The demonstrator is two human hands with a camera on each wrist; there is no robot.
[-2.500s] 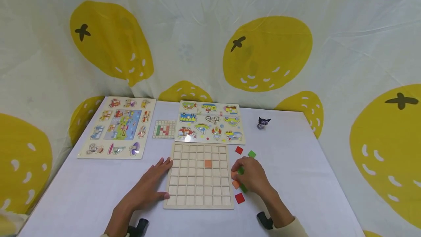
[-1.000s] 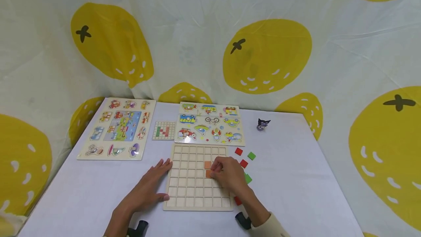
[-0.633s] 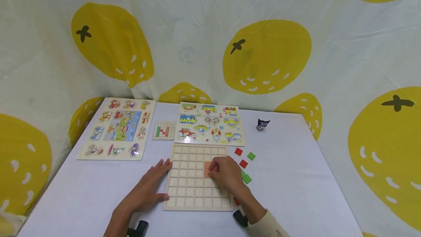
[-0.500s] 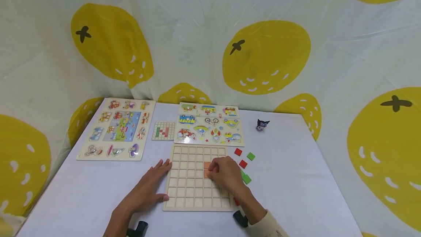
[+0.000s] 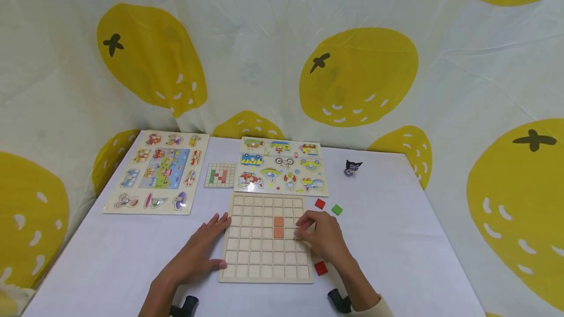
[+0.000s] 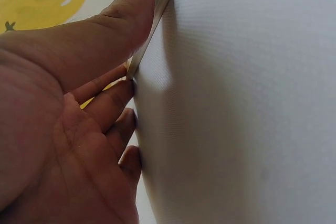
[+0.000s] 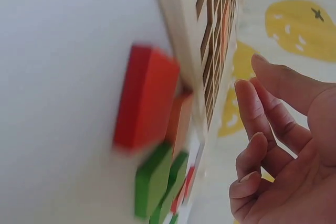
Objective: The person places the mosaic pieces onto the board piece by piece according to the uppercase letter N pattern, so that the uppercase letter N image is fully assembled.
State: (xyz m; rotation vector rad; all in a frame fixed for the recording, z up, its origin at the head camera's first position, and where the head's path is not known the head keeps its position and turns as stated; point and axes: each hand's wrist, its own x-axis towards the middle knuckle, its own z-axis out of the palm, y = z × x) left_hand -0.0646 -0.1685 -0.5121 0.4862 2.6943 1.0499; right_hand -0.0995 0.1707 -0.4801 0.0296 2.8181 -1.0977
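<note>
A wooden grid board (image 5: 255, 278) lies flat on the table. Two orange square tiles, an upper tile (image 5: 278, 221) and a lower tile (image 5: 278, 233), sit in neighbouring cells of one column. My left hand (image 5: 202, 246) rests along the board's left edge, its fingertips and thumb touching the rim. Over the board's right side hovers my right hand (image 5: 323, 238); in the right wrist view thumb and forefinger stand apart with nothing between them. Beside the board's right edge that view shows a red tile (image 7: 147, 98), an orange tile (image 7: 179, 116) and a green tile (image 7: 155, 177).
Behind the board lie a vehicle puzzle (image 5: 282, 165) and a small pattern card (image 5: 219, 175). A larger picture puzzle (image 5: 165, 168) is at the back left. A dark figurine (image 5: 352, 168) stands at the back right. Another green tile (image 5: 337, 209) lies right of the board.
My right hand took an orange tile from beside the board and set it in the cell below the first orange one. It has since drawn back rightward. My left hand has stayed put.
</note>
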